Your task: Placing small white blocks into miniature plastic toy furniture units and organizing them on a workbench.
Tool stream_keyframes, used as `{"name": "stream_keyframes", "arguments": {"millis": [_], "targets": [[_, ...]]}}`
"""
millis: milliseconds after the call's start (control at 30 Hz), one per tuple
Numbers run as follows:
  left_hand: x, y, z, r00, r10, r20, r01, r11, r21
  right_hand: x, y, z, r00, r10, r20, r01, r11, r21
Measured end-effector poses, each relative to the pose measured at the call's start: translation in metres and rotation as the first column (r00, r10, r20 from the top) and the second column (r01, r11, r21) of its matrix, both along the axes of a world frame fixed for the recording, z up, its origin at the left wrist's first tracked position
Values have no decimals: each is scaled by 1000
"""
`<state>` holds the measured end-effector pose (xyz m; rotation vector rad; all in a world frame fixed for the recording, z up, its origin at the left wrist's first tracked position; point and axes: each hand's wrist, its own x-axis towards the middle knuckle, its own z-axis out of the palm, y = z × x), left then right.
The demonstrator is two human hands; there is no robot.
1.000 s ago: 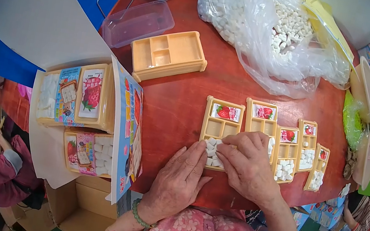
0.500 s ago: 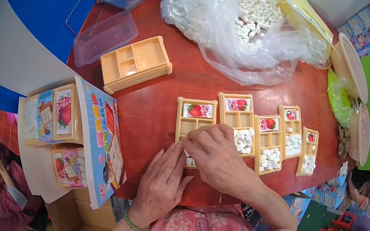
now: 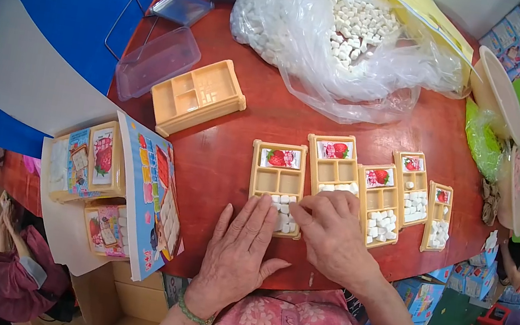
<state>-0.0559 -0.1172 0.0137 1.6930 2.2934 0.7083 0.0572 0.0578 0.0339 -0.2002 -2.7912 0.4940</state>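
Observation:
Several tan plastic trays with strawberry pictures lie in a row on the red round table (image 3: 220, 156). My left hand (image 3: 237, 254) rests flat, palm down, beside the nearest tray (image 3: 278, 177), fingertips at its lower edge. My right hand (image 3: 329, 231) presses its fingers onto the small white pieces (image 3: 285, 202) in that tray's bottom compartment. The second tray (image 3: 334, 164) lies just behind my right hand, and the trays to the right (image 3: 384, 202) also hold white pieces.
A big clear bag of white pieces (image 3: 348, 33) fills the table's far side. An empty stacked tan tray (image 3: 197, 95) and clear lidded boxes (image 3: 157, 61) sit at left. Colourful packed boxes (image 3: 87, 159) stand at the near left. Pale plates (image 3: 499, 91) lean at right. Another person (image 3: 12, 266) sits lower left.
The view has shifted, so the table sits further left and up. Both hands stay at the nearest tray, my right fingers still working over its white pieces.

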Motion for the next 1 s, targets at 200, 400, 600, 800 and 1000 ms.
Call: {"name": "stream_keyframes", "arguments": {"millis": [200,400,600,800,1000], "targets": [[2,3,-4,1000,-5,9,6,997,-77,-2,-2,-8,1000,9,-24,-10,1000,-20],[2,3,-1,1000,-3,-20,1,996,-93,1,1,-9,999,-1,-51,0,999,-33],[2,-2,-6,1000,-16,-20,16,1000,8,1,5,-6,997,-21,-75,9,988,-151],[0,-1,-4,999,-35,-34,35,999,-3,-1,2,-4,1000,-11,-2,11,994,-111],[0,-1,-4,999,-37,-36,37,999,-3,-4,2,1,1000,-19,23,21,994,-108]]}}
